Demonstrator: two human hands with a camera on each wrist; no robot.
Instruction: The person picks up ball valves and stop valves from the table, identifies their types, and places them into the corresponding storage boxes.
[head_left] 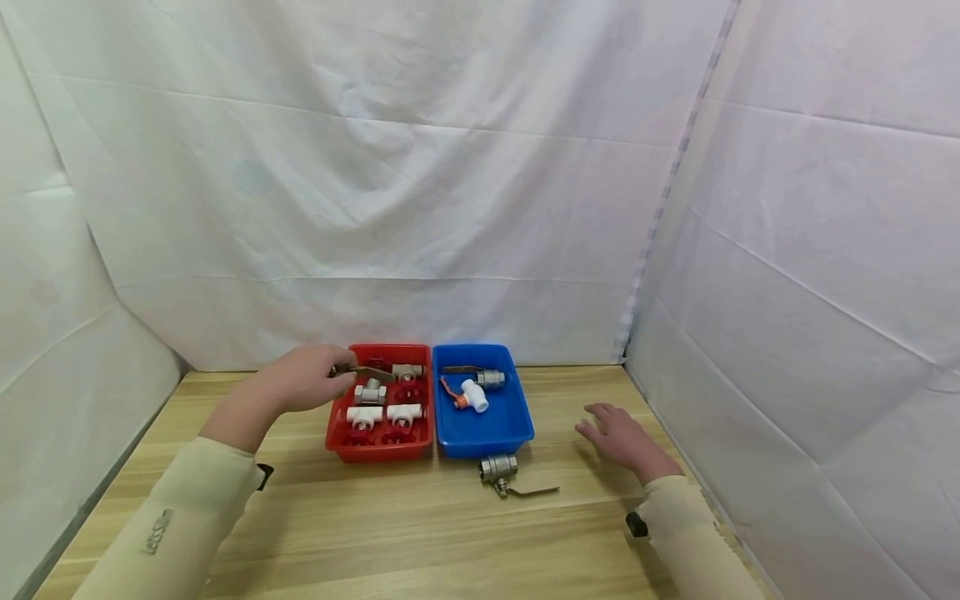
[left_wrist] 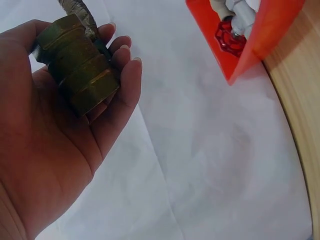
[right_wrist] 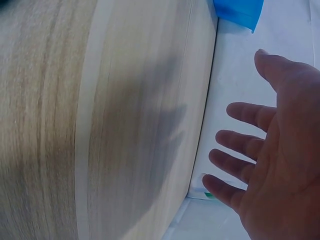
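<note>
My left hand (head_left: pixel 306 379) is raised at the left side of the red bin (head_left: pixel 378 453). It holds a metal lever ball valve (left_wrist: pixel 77 65); in the left wrist view the fingers curl round its dark, brassy body. The valve's lever (head_left: pixel 375 372) reaches out over the bin. Inside that bin lie several valves with red handwheels, among them a white tee-shaped valve (head_left: pixel 365 415) and a metal valve (head_left: pixel 370 392). To the right of the bins, my right hand (head_left: pixel 621 437) hovers above the table with its fingers spread, holding nothing.
A blue bin (head_left: pixel 491 427) stands beside the red one, with a white valve with an orange lever (head_left: pixel 474 395) and a metal ball valve (head_left: pixel 490 379) in it. Another lever ball valve (head_left: pixel 498 468) lies on the wooden table (head_left: pixel 390 529) before it. White cloth (head_left: pixel 375 208) hangs behind.
</note>
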